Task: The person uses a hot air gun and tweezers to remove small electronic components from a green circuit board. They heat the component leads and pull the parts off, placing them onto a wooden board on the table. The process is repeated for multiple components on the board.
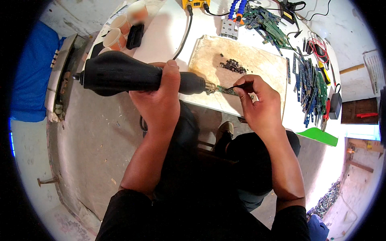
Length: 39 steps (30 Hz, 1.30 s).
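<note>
My left hand (159, 106) is wrapped round the thick black body of a hot air gun (124, 75), held level above the table's near edge. Its metal nozzle points right, at one end of a narrow green circuit board strip (227, 91). Black tweezers (243, 85) are pinched in my right hand (262, 105), their tips at the strip; whether they grip a part there is too small to tell. Beneath the strip lies a worn, pale work board (205, 50). Just beyond it on that board sits a small heap of dark components (233, 66).
Piles of circuit board strips lie at the back (269, 28) and right (309, 86). A metal block (229, 29) with blue flexible hoses stands behind the board. Orange-white cups (114, 39) and a black tray (135, 37) are far left. A black cable (186, 38) crosses the table.
</note>
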{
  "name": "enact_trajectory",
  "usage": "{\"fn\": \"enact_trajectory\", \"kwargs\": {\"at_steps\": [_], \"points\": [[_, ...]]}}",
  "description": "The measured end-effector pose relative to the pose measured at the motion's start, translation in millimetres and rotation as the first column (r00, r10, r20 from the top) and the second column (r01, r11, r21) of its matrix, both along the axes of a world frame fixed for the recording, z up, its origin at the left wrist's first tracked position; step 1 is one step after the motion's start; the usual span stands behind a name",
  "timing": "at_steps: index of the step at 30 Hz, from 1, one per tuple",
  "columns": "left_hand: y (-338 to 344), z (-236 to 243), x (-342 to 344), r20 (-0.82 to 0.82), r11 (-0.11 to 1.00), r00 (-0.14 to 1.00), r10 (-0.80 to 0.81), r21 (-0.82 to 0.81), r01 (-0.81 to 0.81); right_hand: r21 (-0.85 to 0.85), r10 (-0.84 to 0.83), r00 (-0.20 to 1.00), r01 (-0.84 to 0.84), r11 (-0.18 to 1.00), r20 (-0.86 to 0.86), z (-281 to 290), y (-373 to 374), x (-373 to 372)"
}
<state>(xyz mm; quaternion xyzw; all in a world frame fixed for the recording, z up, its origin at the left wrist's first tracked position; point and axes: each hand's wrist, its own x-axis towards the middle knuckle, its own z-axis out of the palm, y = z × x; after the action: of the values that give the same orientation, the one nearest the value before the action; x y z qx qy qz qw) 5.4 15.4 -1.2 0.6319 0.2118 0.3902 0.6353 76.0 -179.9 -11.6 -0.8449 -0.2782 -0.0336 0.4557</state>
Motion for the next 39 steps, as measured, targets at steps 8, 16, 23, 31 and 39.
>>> {"fn": "enact_trajectory", "kwargs": {"at_steps": [8, 16, 23, 31, 39], "points": [[0.8, 1.5, 0.6, 0.030, 0.998, 1.000, 0.002, -0.063, 0.000, -0.012, 0.076, 0.995, -0.075, 0.997, 0.069, 2.1, 2.3, 0.3], [1.3, 2.1, 0.2, 0.041, 0.998, 0.999, -0.005, -0.058, 0.007, -0.028, 0.062, 0.998, -0.061, 0.998, 0.022, 4.2, 2.7, -1.2], [1.6, 0.6, -0.9, 0.064, 0.996, 0.998, -0.025, -0.080, 0.030, -0.033, 0.074, 0.995, -0.072, 0.997, 0.061, 0.4, 3.1, 0.0], [2.6, -0.6, -2.2, 0.001, 0.999, 1.000, -0.029, 0.033, 0.029, -0.042, 0.080, 0.992, -0.077, 0.996, 0.094, 3.2, 3.4, -0.6], [1.9, 2.4, -1.0, 0.030, 0.998, 0.999, -0.018, -0.051, 0.019, -0.040, 0.075, 0.995, -0.073, 0.997, 0.069, 3.9, 3.7, -0.8]]}}
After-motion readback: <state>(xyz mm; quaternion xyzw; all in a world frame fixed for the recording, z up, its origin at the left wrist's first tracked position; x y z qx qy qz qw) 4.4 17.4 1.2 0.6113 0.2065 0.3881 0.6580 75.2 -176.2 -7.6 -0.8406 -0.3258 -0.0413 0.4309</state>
